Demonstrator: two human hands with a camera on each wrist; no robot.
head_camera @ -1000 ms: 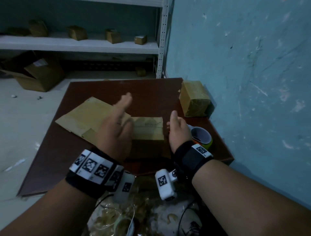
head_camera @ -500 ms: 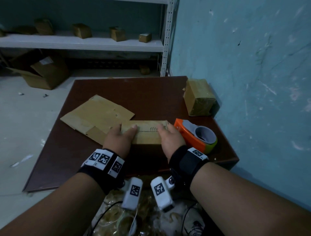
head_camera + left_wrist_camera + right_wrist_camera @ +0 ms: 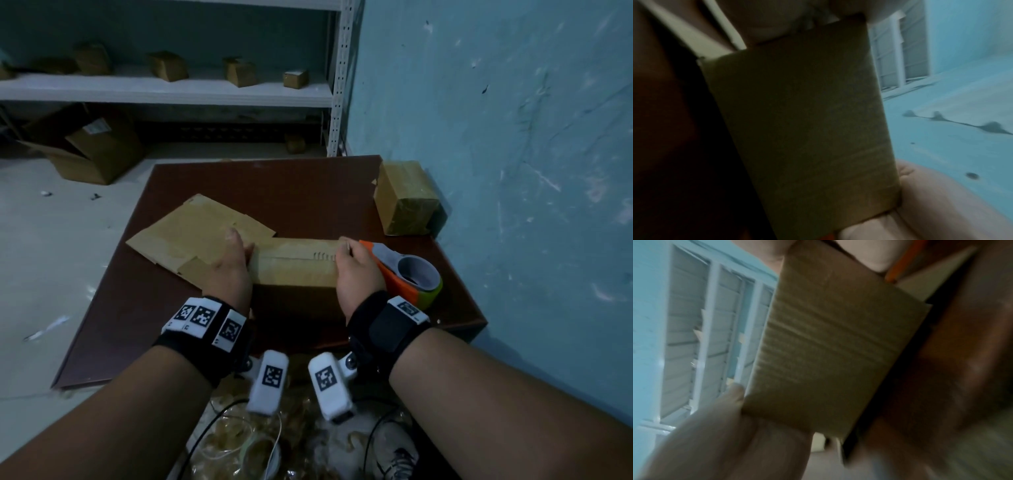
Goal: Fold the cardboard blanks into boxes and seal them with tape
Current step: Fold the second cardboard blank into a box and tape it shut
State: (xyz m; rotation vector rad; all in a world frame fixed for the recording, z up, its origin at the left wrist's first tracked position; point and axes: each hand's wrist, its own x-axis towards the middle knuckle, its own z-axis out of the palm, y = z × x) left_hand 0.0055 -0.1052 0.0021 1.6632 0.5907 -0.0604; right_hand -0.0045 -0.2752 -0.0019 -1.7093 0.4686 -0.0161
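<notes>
A small brown cardboard box (image 3: 294, 267) stands at the near middle of the dark brown table (image 3: 274, 185), its top seam facing up. My left hand (image 3: 229, 267) grips its left end, thumb on the top. My right hand (image 3: 356, 274) grips the right end, thumb laid on the top edge. Both wrist views show a box face close up (image 3: 803, 129) (image 3: 828, 345), with fingers curled at its ends. An orange tape dispenser (image 3: 411, 274) lies just right of my right hand. Flat cardboard blanks (image 3: 191, 236) lie to the left, partly under my left hand.
A taped box (image 3: 406, 198) sits at the table's back right corner against the blue wall. Beyond the table, a white shelf (image 3: 164, 90) carries several small boxes, and an open carton (image 3: 92, 150) lies on the floor. Tape scraps and cables lie below the near table edge.
A second ago my left hand was raised open over the box and my right hand was beside it. Both hands have dropped onto the box ends and taken hold.
</notes>
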